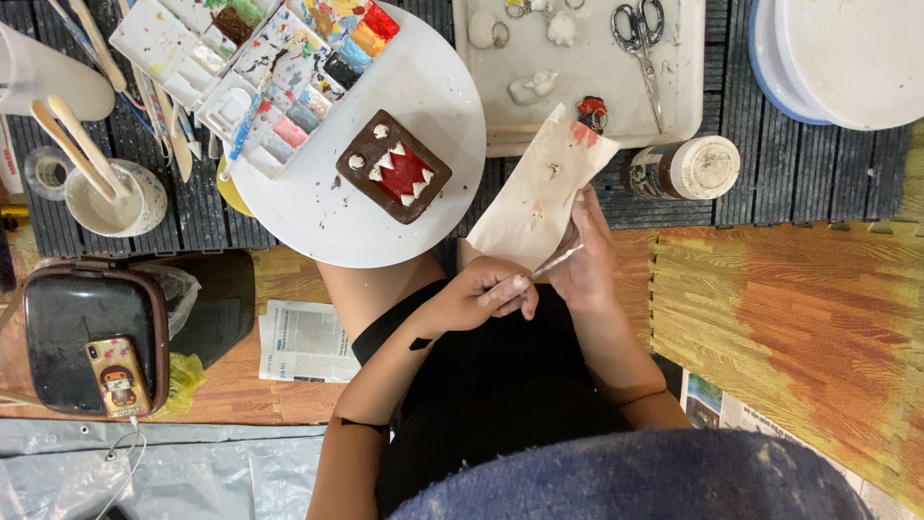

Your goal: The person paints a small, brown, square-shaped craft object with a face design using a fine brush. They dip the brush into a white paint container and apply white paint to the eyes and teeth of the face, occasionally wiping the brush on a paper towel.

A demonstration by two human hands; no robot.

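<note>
Left hand [486, 294] pinches a thin brush [556, 260], tip aimed up-right into the tissue [539, 188] that the right hand [587, 255] grips from beneath.

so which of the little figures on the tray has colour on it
The small figure at the tray's near edge, by the paper towel: it is red and dark, while the three others are plain white.
</note>
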